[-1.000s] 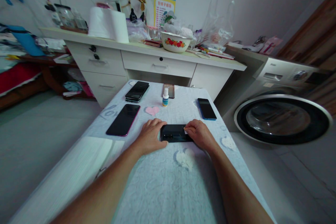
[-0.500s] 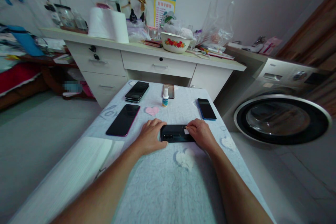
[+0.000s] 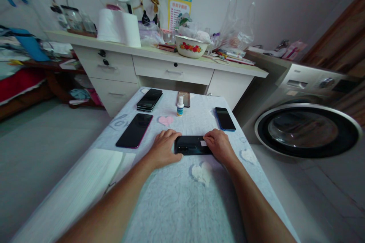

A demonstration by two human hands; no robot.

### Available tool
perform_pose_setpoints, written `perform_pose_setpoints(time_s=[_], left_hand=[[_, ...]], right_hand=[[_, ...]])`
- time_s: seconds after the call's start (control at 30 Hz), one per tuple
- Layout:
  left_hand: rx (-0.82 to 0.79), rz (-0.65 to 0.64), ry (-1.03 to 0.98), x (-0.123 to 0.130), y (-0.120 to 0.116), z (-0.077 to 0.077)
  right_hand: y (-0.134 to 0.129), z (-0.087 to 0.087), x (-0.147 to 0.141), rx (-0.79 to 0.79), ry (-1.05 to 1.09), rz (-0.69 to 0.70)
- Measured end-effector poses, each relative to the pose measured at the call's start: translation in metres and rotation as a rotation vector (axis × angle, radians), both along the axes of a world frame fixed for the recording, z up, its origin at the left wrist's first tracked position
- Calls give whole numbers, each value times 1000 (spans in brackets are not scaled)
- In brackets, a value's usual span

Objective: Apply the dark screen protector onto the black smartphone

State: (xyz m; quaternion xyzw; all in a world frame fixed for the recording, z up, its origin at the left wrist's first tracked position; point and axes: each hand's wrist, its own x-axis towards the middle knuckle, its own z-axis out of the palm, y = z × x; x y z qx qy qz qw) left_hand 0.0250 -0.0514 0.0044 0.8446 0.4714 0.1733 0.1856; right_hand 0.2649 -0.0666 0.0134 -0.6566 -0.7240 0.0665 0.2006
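A dark smartphone (image 3: 189,146) lies sideways on the pale patterned tablecloth (image 3: 176,205), its back with a camera block facing up. My left hand (image 3: 165,146) grips the phone's left end between thumb and fingers. At the other end, my right hand (image 3: 219,143) has its fingers closed at a small pale sticker (image 3: 203,143) on the phone's back; its fingertips are partly hidden. Beyond my hands stands a small white bottle (image 3: 180,107) with a blue and yellow label, in front of a flat brown-edged case (image 3: 184,98).
To the left lie a black-screened phone with a pink edge (image 3: 135,130) and a stack of phones (image 3: 149,99). A blue-edged phone (image 3: 225,118) is at the right. Past the table stand a white desk (image 3: 173,69) and a washing machine (image 3: 305,117).
Both hands stay on the phone in nearly the same pose. The whole view has shifted very slightly.
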Motion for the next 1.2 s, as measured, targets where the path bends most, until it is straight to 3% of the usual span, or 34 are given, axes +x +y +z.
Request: perform_pose_setpoints(time_s=[0.53, 0.97, 1.2], left_hand=[[4, -2, -1, 0, 2, -4], [-17, 5, -9, -1, 1, -1], [-10, -3, -24, -1, 2, -2]], right_hand=[[-4, 2, -5, -5, -3, 130], [2, -4, 1, 42, -66, -59], [5, -6, -4, 49, -90, -32]])
